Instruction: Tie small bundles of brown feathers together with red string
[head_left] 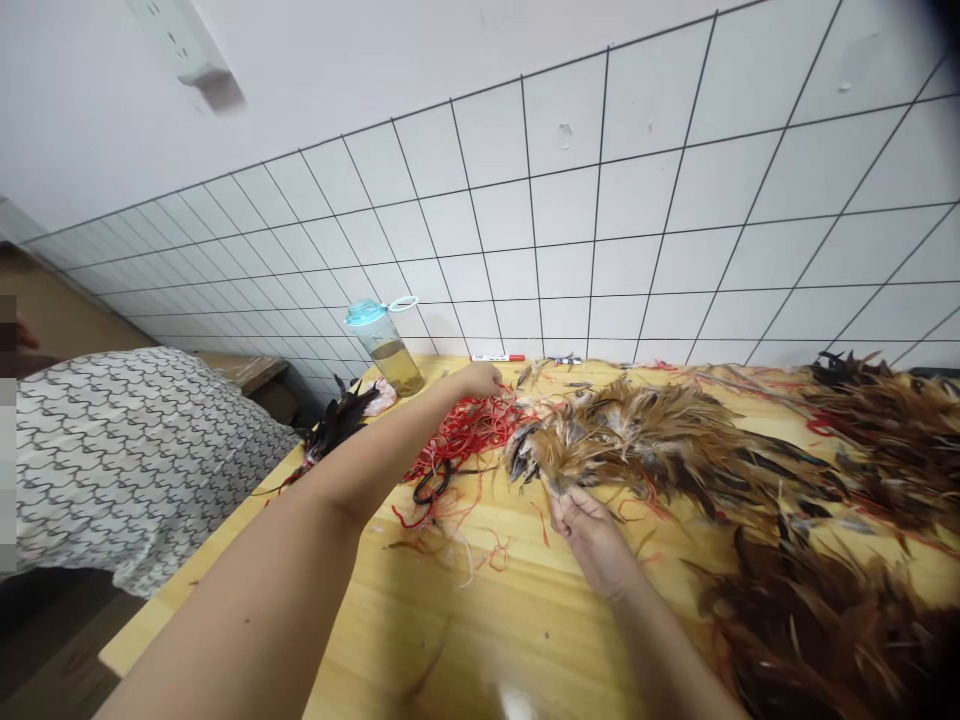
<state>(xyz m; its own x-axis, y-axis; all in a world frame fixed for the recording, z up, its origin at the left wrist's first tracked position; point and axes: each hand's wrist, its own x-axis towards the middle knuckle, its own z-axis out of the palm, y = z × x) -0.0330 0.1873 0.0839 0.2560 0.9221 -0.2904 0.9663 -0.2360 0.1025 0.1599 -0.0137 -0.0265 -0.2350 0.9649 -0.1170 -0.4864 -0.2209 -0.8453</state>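
Here, the right hand (pixel 591 540) has its fingers pinched together on the near end of a loose bunch of brown-and-black rooster feathers (pixel 637 440), its long axis running rightward across a pale wooden table (pixel 465 640). Left of the bunch, the left hand (pixel 480 378) curls above a tangle of thin red string (pixel 469 435); whether its fingers hold anything cannot be told.

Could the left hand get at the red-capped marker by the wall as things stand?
Probably yes: the left hand is stretched out just short of the red-capped marker, and no object appears to lie between them.
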